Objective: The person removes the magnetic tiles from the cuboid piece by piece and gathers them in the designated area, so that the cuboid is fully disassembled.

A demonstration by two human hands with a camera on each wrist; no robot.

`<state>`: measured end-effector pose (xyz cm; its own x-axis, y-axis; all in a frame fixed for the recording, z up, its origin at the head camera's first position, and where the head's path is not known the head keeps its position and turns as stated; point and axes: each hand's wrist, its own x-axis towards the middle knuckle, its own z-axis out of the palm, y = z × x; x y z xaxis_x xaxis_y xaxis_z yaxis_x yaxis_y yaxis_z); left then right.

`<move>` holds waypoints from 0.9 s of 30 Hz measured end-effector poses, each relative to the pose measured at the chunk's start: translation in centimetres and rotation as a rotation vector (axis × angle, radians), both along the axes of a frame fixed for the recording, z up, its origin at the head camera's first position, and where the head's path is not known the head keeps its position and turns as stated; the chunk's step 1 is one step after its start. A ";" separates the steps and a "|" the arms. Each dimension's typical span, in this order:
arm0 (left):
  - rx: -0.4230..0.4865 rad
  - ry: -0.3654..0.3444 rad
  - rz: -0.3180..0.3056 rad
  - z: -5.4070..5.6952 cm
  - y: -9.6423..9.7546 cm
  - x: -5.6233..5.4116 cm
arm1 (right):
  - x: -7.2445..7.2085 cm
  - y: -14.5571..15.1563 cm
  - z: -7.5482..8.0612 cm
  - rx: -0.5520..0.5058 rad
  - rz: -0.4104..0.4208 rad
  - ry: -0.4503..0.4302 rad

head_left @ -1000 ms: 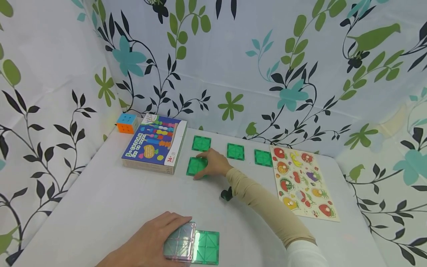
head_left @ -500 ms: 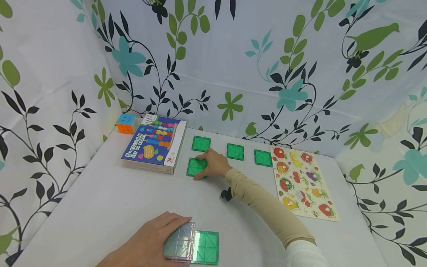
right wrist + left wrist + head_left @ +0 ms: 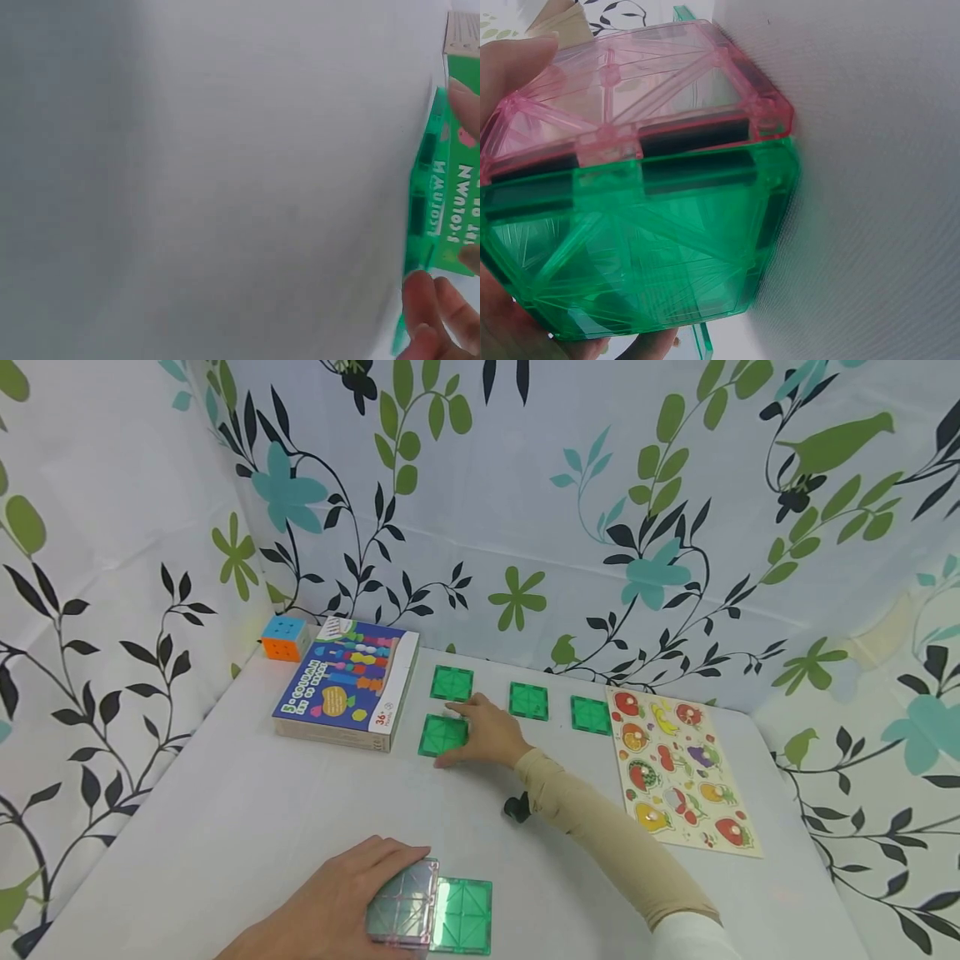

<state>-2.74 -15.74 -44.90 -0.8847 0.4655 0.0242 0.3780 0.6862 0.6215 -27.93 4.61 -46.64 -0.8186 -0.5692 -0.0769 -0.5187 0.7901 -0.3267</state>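
Observation:
My left hand grips a block of see-through magnetic tiles at the near edge of the table. In the left wrist view the block has a pink tile meeting a green tile, with the thumb by the pink and fingers under the green. A flat green tile lies right beside the block. Farther away, my right hand is spread with thumb and fingertips at the right side of another green tile, which lies flat on the white table.
Three more green tiles lie in a row at the back. A blue game box and a puzzle cube stand at the back left. A fruit picture board lies on the right. Patterned cloth walls the table.
My right hand has shifted slightly right off the green tile, so more of it shows and the fingers look looser. The left hand and its block have stayed put.

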 end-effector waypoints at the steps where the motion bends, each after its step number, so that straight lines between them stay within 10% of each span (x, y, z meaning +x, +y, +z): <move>1: 0.002 0.002 -0.001 0.0 0.1 0.0 | 0.4 0.6 0.2 -0.021 -0.006 0.008; 14: -0.032 -0.093 0.001 0.6 0.4 0.1 | 9.8 9.4 2.8 -0.203 0.050 -0.022; 27: -0.029 0.035 0.021 0.1 0.4 0.2 | 19.8 11.1 -0.4 -0.143 0.190 -0.027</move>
<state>-2.57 -15.29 -44.80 -0.8933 0.4474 0.0422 0.3842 0.7116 0.5882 -8.09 15.67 -47.01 -0.6944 -0.7196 -0.0051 -0.6431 0.6237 -0.4444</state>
